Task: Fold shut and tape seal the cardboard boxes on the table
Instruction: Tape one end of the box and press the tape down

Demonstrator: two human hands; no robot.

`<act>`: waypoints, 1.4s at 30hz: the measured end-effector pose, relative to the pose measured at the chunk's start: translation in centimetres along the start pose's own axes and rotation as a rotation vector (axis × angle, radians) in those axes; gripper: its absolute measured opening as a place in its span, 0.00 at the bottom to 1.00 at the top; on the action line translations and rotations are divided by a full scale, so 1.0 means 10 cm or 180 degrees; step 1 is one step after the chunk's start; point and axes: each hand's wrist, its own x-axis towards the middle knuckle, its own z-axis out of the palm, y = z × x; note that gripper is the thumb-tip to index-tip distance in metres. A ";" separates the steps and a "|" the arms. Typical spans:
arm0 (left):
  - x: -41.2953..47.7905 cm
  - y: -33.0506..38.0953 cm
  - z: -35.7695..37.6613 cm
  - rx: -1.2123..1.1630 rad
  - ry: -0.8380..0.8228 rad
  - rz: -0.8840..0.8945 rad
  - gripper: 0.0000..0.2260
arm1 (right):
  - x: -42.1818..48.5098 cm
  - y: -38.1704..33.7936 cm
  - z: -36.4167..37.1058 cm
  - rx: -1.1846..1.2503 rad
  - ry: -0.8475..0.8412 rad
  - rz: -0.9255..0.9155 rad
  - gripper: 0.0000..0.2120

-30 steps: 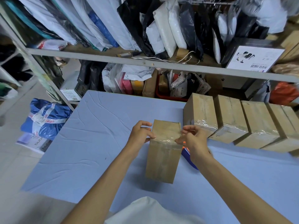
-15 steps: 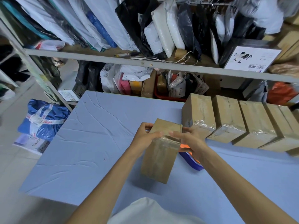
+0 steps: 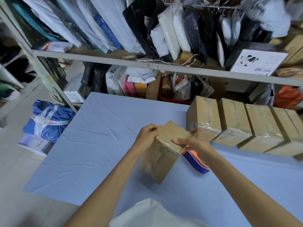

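Observation:
A tall brown cardboard box (image 3: 161, 158) stands on end in the middle of the blue table (image 3: 91, 145), turned corner-on toward me, with clear tape over its top and near face. My left hand (image 3: 147, 134) grips the box's upper left edge. My right hand (image 3: 192, 141) holds the upper right edge, thumb lying across the taped top. A blue and orange tape dispenser (image 3: 196, 162) lies on the table just right of the box, partly hidden by my right wrist.
A row of several taped brown boxes (image 3: 236, 122) lines the table's right rear. Behind the table stands a grey metal shelf (image 3: 147, 64) packed with bags and parcels. A blue sack (image 3: 47, 120) lies on the floor at left.
The box has been rotated so a corner now faces me. Both hands shifted round its top, my right thumb coming onto the taped top. The view moved slightly.

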 end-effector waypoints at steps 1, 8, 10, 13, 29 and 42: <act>-0.01 0.01 0.00 0.0006 -0.0057 0.0035 0.09 | -0.01 0.02 -0.02 0.0148 0.0013 0.0016 0.40; -0.05 0.05 0.03 0.0054 -0.0411 0.0236 0.15 | -0.03 0.10 -0.14 0.0354 -0.0256 -0.0009 0.27; -0.05 0.04 0.04 0.0017 -0.0481 0.0297 0.14 | -0.01 0.13 -0.16 0.0280 -0.0192 -0.0067 0.29; -0.04 0.02 0.01 -0.0149 -0.0523 0.0298 0.13 | 0.02 0.16 -0.21 0.0229 -0.0158 -0.0183 0.26; 0.02 0.17 -0.51 0.0877 -0.0484 -0.0990 0.22 | 0.07 0.25 -0.05 0.0378 0.0159 -0.1154 0.18; 0.15 -0.01 -0.49 0.1052 -0.0154 0.0044 0.44 | 0.09 0.59 0.09 0.0597 -0.0643 0.0152 0.21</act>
